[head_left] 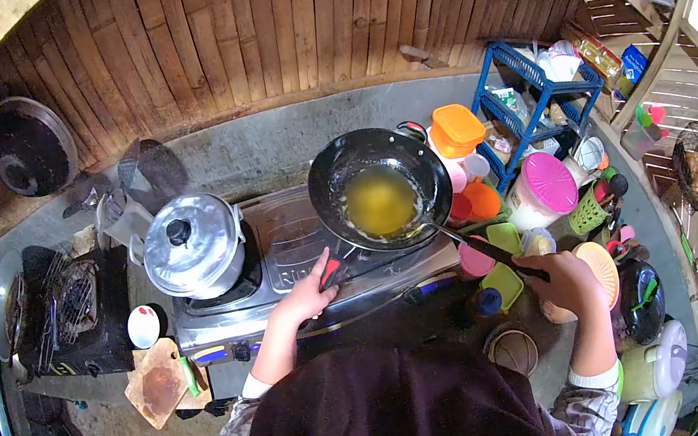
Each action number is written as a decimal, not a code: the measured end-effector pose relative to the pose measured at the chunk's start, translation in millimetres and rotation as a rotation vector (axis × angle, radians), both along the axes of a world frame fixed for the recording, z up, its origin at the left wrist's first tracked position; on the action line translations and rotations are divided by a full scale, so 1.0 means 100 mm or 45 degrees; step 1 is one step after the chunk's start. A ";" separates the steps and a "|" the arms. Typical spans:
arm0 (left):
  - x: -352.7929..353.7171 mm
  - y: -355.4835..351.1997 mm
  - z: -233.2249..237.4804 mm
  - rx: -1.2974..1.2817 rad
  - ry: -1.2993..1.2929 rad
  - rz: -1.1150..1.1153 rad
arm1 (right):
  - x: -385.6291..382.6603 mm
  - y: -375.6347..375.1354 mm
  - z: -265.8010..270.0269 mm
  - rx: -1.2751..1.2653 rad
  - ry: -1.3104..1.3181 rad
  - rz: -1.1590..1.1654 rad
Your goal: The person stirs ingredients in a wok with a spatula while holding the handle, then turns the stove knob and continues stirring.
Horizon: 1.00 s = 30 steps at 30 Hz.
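A black wok (328, 170) sits on the right side of the stove, with yellow liquid (380, 200) pooled in its bottom. My left hand (305, 298) is closed on the wok's red-and-black side handle (331, 270). In my right hand (568, 280) is the long black handle of a spatula (487, 247), which slants down to the wok's near right rim. The tip of the spatula is hard to make out there. A lidded aluminum pot (193, 245) stands on the left burner of the metal stove (281, 230).
Left of the stove are a cutting board (155, 388), a small bowl (143, 327) and a blackened grill (70, 304). Plastic tubs, including a pink-lidded container (547, 185), crowd the right side. Behind them stands a blue rack (538, 100). A bamboo wall (279, 34) rises behind.
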State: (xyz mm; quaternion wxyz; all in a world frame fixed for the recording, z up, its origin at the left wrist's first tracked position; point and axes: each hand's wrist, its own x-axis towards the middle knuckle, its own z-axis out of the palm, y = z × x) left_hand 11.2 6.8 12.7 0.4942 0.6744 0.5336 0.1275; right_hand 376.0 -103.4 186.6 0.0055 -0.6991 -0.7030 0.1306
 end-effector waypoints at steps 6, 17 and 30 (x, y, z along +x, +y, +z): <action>0.01 0.00 0.06 -0.034 0.050 -0.003 | 0.05 0.03 -0.12 0.038 0.057 0.063; 0.01 0.00 0.01 -0.021 -0.016 0.008 | -0.06 0.28 -0.39 0.059 0.181 0.073; -0.01 0.02 -0.02 -0.038 0.006 -0.002 | -0.33 0.75 -0.82 0.319 0.381 -0.056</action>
